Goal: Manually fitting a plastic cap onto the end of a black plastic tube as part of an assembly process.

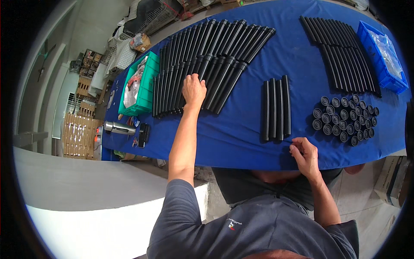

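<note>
My left hand (194,91) reaches onto a fanned layer of black tubes with collars (222,56) at the left middle of the table. Its fingers are curled down around a black tube; the fingertips are hidden under the hand. Close to the table's front edge, my right hand (305,158) is closed, thumb and fingers bent together, and whatever it may hold is hidden. Just beyond it lies a short row of plain black tubes (272,110). To its right stand many round black caps (343,115) in a cluster.
A blue cloth (241,142) covers the table. More black tubes (340,52) lie at the far right beside a blue bin (394,82). At the left are a green bin (148,82), a steel flask (120,128) and a black case (144,135).
</note>
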Action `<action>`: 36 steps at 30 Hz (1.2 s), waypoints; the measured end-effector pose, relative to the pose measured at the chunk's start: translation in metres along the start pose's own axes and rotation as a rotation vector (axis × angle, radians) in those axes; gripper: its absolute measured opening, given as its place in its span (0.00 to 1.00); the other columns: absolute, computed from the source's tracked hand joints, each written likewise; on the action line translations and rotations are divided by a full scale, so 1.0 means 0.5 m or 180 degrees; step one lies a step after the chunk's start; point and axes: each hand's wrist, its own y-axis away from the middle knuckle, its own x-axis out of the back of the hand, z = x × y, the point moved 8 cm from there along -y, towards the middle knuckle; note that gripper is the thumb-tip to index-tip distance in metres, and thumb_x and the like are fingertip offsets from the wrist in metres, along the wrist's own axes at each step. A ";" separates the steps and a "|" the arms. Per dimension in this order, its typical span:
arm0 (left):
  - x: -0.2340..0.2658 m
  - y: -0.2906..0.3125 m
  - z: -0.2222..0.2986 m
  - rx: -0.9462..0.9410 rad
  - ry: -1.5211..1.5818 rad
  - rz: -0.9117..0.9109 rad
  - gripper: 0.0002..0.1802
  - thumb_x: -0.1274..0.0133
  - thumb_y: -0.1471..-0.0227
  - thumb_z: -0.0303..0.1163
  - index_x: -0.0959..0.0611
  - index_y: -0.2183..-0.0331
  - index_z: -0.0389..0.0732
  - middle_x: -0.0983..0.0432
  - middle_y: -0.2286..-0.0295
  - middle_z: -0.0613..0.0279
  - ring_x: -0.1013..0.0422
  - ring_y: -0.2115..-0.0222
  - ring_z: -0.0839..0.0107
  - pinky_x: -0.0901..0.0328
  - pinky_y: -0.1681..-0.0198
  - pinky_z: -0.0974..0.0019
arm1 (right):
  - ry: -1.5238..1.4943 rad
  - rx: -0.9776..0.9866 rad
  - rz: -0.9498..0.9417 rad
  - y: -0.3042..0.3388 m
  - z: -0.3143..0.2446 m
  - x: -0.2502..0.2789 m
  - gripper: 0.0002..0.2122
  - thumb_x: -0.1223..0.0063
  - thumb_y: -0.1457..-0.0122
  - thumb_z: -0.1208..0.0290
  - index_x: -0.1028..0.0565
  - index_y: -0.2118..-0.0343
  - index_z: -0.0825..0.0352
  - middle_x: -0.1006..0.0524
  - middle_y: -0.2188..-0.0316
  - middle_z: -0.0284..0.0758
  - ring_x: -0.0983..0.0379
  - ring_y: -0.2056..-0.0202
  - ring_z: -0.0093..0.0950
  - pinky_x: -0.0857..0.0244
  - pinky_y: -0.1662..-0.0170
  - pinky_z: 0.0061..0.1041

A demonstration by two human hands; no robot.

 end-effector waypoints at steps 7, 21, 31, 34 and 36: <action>0.000 0.006 -0.009 -0.0091 0.0063 0.0084 0.20 0.37 0.50 0.34 0.20 0.56 0.36 0.26 0.62 0.50 0.29 0.57 0.51 0.31 0.54 0.52 | -0.0075 -0.0061 -0.0002 0.000 0.002 -0.001 0.08 0.43 0.42 0.77 0.25 0.61 0.73 0.21 0.73 0.37 0.23 0.72 0.24 0.30 0.68 0.23; 0.082 0.156 0.269 -0.0672 0.2108 -0.0074 0.15 0.39 0.49 0.31 0.19 0.58 0.37 0.23 0.65 0.52 0.27 0.63 0.52 0.32 0.58 0.55 | 0.0037 -0.0015 -0.0057 0.006 0.004 0.004 0.10 0.42 0.41 0.73 0.25 0.59 0.73 0.21 0.71 0.42 0.22 0.71 0.29 0.29 0.67 0.25; 0.039 0.264 0.386 -0.0941 0.2216 -0.0305 0.15 0.43 0.43 0.34 0.15 0.55 0.40 0.24 0.62 0.52 0.27 0.61 0.55 0.31 0.56 0.57 | 0.0082 0.0002 -0.0023 -0.001 0.005 -0.001 0.10 0.42 0.41 0.73 0.25 0.59 0.73 0.20 0.70 0.41 0.21 0.71 0.29 0.28 0.66 0.26; 0.044 0.256 0.360 -0.0809 0.2295 -0.0051 0.15 0.40 0.45 0.37 0.15 0.59 0.37 0.23 0.66 0.51 0.26 0.62 0.54 0.31 0.56 0.57 | 0.0081 0.0050 -0.0024 -0.002 -0.003 0.003 0.10 0.41 0.41 0.74 0.25 0.60 0.73 0.20 0.71 0.40 0.21 0.71 0.29 0.28 0.66 0.25; 0.030 0.258 0.339 -0.0471 0.2212 -0.0098 0.20 0.35 0.50 0.42 0.18 0.63 0.36 0.24 0.75 0.56 0.27 0.72 0.59 0.32 0.66 0.58 | 0.0214 0.0147 0.0054 0.003 -0.006 0.008 0.10 0.40 0.42 0.74 0.25 0.60 0.72 0.21 0.70 0.40 0.21 0.71 0.29 0.28 0.67 0.25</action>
